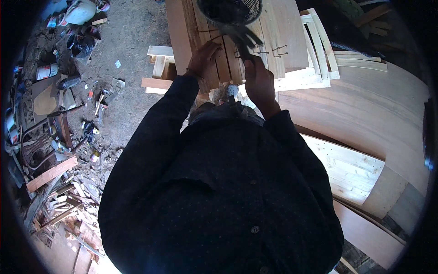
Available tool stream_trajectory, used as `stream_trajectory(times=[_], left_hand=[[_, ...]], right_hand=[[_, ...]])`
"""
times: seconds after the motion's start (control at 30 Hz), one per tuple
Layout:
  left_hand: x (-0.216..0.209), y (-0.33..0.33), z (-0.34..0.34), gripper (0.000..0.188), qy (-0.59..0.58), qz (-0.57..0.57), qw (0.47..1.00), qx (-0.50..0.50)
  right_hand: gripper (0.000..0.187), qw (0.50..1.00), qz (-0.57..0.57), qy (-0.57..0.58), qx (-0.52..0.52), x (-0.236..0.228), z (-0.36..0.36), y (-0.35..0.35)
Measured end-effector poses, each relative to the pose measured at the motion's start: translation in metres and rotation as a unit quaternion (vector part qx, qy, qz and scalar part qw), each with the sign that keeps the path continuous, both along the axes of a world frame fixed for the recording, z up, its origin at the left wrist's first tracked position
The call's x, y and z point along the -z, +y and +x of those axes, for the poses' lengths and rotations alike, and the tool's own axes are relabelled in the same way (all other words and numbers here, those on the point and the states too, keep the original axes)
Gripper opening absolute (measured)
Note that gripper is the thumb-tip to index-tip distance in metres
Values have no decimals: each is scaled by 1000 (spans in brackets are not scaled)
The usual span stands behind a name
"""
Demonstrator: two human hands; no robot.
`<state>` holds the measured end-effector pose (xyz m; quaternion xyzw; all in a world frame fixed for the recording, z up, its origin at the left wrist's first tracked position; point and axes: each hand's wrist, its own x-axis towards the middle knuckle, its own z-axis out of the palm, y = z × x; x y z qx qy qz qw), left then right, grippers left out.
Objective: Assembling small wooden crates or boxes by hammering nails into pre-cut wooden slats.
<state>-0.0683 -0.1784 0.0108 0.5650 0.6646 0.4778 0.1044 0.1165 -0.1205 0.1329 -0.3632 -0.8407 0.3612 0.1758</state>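
Observation:
My right hand is wrapped round the handle of a hammer, whose dark claw head is raised over wooden planks. To its left, my left hand rests low on the planks. Its fingertips are drawn together; whatever they pinch is too small to make out. Several loose nails lie on the boards just right of the hammer. Beyond the hammer, at the top edge, sits a perforated plastic basket with dark contents.
Slatted pale wood frames stand right of the planks. A large plywood sheet and a pale board panel lie at my right. Wood offcuts and scattered litter cover the floor on the left.

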Motion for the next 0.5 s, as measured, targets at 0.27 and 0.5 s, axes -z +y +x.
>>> stream_trajectory(times=[0.27,0.5], left_hand=[[1,-3,-3,18,1,5,1000,-4],[8,-6,-28,38,87,-48,995,8]], right_hand=[[23,1000,20,-12,0,-1,0,1],[22,996,53,-74,-21,6,2,8]])
